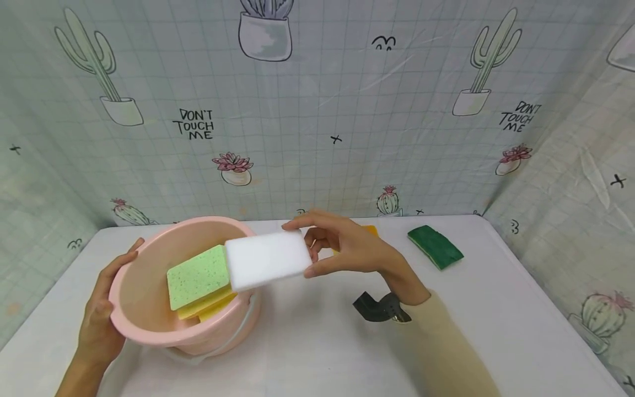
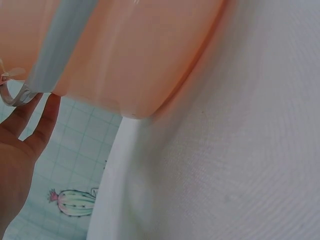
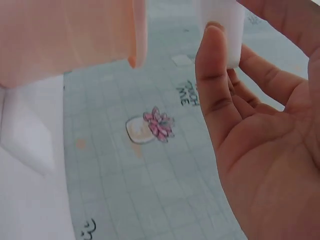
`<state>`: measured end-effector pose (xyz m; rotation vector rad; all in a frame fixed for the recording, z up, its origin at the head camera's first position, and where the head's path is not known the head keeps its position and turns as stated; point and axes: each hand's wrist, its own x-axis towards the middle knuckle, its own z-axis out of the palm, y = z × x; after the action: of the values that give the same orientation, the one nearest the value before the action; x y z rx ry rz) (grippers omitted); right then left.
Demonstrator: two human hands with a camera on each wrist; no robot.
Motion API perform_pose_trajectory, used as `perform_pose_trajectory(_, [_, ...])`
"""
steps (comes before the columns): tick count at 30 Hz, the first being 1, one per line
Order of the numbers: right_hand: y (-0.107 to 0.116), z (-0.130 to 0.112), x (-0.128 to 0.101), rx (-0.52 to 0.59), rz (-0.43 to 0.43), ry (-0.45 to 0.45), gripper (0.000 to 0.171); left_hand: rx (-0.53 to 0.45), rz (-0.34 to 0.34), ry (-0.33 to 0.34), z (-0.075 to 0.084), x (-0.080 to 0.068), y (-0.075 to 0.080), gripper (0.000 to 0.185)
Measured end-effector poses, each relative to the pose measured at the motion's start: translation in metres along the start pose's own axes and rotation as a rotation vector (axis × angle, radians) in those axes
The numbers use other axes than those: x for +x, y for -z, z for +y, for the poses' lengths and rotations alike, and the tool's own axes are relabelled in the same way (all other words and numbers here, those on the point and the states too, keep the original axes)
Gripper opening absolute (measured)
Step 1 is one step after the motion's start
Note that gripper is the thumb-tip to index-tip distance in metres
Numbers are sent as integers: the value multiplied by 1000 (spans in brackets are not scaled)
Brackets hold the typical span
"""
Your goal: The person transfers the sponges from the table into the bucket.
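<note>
A pink bucket (image 1: 225, 337) stands at the left of the table, tipped so that its mouth faces me. My left hand (image 1: 101, 331) grips its rim from the left side; in the left wrist view, fingers (image 2: 45, 125) touch the bucket near the grey handle (image 2: 60, 50). Inside lie a light green sponge (image 1: 198, 278) and yellow sponges (image 1: 218, 309) beneath it. With fingertips and thumb, my right hand (image 1: 354, 245) pinches a white sponge block (image 1: 268, 260) by its right end. The block's left end overlaps the bucket's rim and the green sponge in the head view.
A dark green scouring pad (image 1: 435, 246) lies at the back right of the white table (image 1: 496, 309). Something yellow-orange (image 1: 371, 230) shows partly behind my right hand. A black strap (image 1: 379, 307) sits at my right wrist. Patterned cloth (image 1: 307, 110) hangs behind the table.
</note>
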<state>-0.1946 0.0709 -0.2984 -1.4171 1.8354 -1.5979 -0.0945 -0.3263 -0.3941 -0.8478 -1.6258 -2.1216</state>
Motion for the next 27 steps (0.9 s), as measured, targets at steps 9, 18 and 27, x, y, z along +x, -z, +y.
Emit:
perform_pose_trajectory(9, [-21, -10, 39, -92, -48, 33, 64, -7, 4, 3, 0, 1, 0, 58])
perform_pose_trajectory(18, [-39, -18, 68, -278, -113, 4, 65, 53, 37, 49, 3, -1, 0, 59])
perform_pose_trajectory(27, [-48, -16, 79, -193, -168, -48, 61, 46, 37, 46, 3, -2, 1, 60])
